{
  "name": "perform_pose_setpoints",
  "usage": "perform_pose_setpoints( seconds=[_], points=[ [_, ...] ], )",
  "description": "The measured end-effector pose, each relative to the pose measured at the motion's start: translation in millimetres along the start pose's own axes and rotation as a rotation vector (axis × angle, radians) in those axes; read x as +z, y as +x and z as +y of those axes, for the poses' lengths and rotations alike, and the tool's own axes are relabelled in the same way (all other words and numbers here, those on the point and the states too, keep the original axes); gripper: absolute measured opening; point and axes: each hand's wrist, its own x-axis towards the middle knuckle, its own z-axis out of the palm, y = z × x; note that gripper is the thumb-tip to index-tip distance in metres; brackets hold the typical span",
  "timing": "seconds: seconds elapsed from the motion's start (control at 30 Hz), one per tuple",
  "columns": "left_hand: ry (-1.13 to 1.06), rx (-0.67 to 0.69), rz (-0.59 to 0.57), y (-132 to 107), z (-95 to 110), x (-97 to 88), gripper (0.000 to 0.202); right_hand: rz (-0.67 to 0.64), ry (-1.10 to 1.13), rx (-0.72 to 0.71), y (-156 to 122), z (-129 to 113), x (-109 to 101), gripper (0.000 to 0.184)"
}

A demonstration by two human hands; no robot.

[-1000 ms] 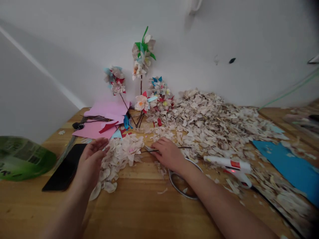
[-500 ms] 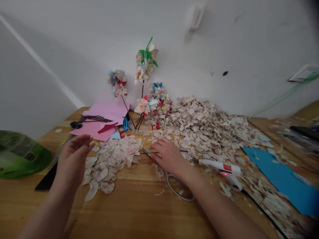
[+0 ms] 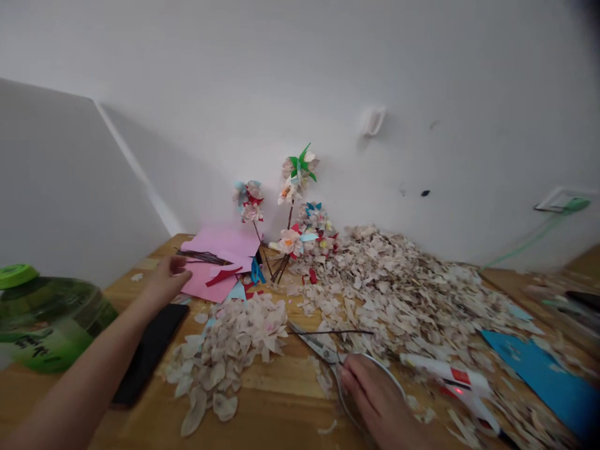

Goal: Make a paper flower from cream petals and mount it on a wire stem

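Note:
My left hand (image 3: 166, 281) reaches to the edge of the pink paper (image 3: 209, 284), its thumb and fingers apart with nothing visible between them. Close to its fingertips lies a bundle of thin dark stems (image 3: 204, 257). My right hand (image 3: 368, 387) is closed on the handles of the metal scissors (image 3: 323, 350), which lie on the table with their blades pointing away to the left. A thin dark stem (image 3: 332, 332) crosses beyond the blades, its left end at a petal flower (image 3: 269, 334) beside a pile of pale petals (image 3: 220, 356).
Finished flowers on stems (image 3: 293, 240) stand by the wall. A large heap of dried petals (image 3: 398, 275) spreads across the back right. On the right are a glue gun (image 3: 450, 378) and blue paper (image 3: 539, 375); on the left, a green-capped bottle (image 3: 51, 325) and a black phone (image 3: 150, 356).
My left hand has moved forward to the pink paper. My right hand has drawn back from the scissor blades to the handles. The view has tilted up.

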Motion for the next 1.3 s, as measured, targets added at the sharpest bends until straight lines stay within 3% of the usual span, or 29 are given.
perform_pose_setpoints(
  seconds=[0.13,0.23,0.5,0.77,0.9,1.07,1.17,1.3],
  points=[
    [0.162,0.078,-0.202,4.5,-9.9,22.7,0.028,0.106,-0.039,0.024,1.0,11.8,8.0,0.043],
    [0.27,0.156,-0.272,7.3,-10.9,36.3,0.03,0.18,-0.079,0.007,2.6,17.3,12.5,0.047],
    [0.477,0.344,-0.342,22.1,-6.1,59.6,0.031,0.226,-0.036,0.012,20.1,8.7,-2.3,0.049],
    [0.596,0.507,-0.357,16.6,9.9,87.7,0.032,0.232,-0.031,0.043,30.9,3.8,-11.2,0.046],
    [0.597,0.461,-0.357,11.8,13.9,93.7,0.033,0.174,0.007,0.079,30.5,2.1,-12.1,0.035],
    [0.501,0.29,-0.343,15.1,16.2,73.9,0.031,0.128,0.047,0.097,27.9,0.0,-8.6,0.029],
    [0.368,0.165,-0.309,19.3,16.5,60.9,0.029,0.096,0.06,0.088,26.6,-2.1,-6.6,0.026],
    [0.104,0.012,-0.174,23.0,18.4,56.3,0.03,0.088,0.08,0.096,26.0,-5.8,-6.3,0.024]
  ],
)
